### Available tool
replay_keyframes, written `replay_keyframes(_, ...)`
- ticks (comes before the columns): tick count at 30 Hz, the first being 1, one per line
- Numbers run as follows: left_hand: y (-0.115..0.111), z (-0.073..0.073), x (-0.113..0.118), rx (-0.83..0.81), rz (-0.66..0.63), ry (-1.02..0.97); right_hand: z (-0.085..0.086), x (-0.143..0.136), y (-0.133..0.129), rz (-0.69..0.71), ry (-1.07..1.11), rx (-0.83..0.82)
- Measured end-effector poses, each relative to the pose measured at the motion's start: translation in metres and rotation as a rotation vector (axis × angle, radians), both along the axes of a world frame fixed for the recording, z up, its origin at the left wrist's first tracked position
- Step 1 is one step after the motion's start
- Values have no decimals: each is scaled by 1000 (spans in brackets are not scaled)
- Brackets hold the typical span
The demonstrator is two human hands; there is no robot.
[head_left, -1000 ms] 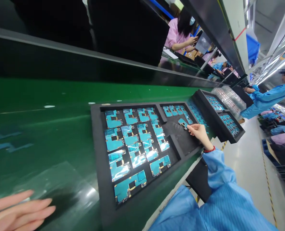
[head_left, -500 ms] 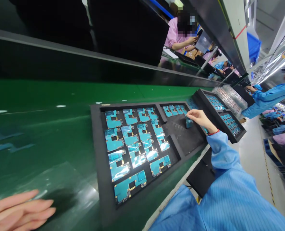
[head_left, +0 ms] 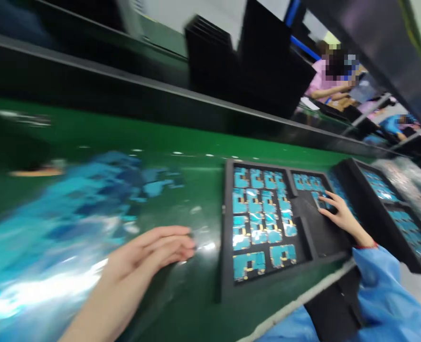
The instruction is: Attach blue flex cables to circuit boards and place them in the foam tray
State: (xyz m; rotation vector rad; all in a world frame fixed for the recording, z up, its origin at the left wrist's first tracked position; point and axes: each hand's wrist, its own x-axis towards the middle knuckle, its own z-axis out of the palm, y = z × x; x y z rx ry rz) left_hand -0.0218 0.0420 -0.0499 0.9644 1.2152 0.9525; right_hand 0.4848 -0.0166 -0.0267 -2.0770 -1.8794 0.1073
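Observation:
A black tray (head_left: 228, 228) lies on the green bench, its left section filled with rows of teal circuit boards (head_left: 249, 264). In its right section, below a short row of boards, my right hand (head_left: 338, 213) has fingers closed on a circuit board (head_left: 317, 198) near the tray floor. My left hand (head_left: 153, 251) is over the bench left of the tray, fingers bent and close together; whether anything is between them is hidden. Further left, a blurred spread of teal boards (head_left: 71, 223) lies beside my left wrist.
Another black tray (head_left: 365, 199) holding boards is at the right, with clear plastic packs (head_left: 409, 180) behind it. A dark ledge (head_left: 196, 102) runs along the back, with black panels (head_left: 213, 57) above it. A person in pink (head_left: 327, 80) works beyond.
The view has swung left, bringing the spread of boards into sight. My right hand has lowered its board into the right section. My left hand has come closer to the tray, its fingers more curled.

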Motion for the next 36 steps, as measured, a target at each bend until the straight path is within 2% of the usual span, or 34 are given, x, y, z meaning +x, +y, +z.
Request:
replay_keyframes(5,0,23,8,18,-13,-166,-29,33,2,-57,-228,27)
replay_keyframes(7,-1,27,8,29,-11,-206,-31,38,3,-99,-289,28)
replay_keyframes(9,-1,29,6,42,36,-236,-20,29,7,-113,-331,45)
replay_keyframes(12,2,33,-2,73,216,-275,10,-26,19,22,-328,107)
replay_keyframes(15,10,36,-13,120,438,-310,39,-119,40,274,-180,62)
replay_keyframes(17,17,35,-19,145,537,-327,48,-186,60,535,-52,-44)
replay_keyframes(20,26,29,-27,161,607,-343,37,-272,100,843,40,-150)
replay_keyframes(22,31,23,-30,163,627,-338,18,-314,132,900,41,-175)
replay_keyframes(23,34,20,-31,161,630,-329,8,-331,148,880,26,-185)
replay_keyframes(26,39,10,-31,152,616,-290,-18,-363,186,769,-25,-180)
replay_keyframes(28,41,3,-29,146,592,-262,-27,-371,200,747,-31,-156)
replay_keyframes(32,43,-9,-25,113,531,-192,-27,-370,207,773,-33,-107)
replay_keyframes(36,44,-15,-24,103,441,-112,-22,-367,200,780,-57,-66)
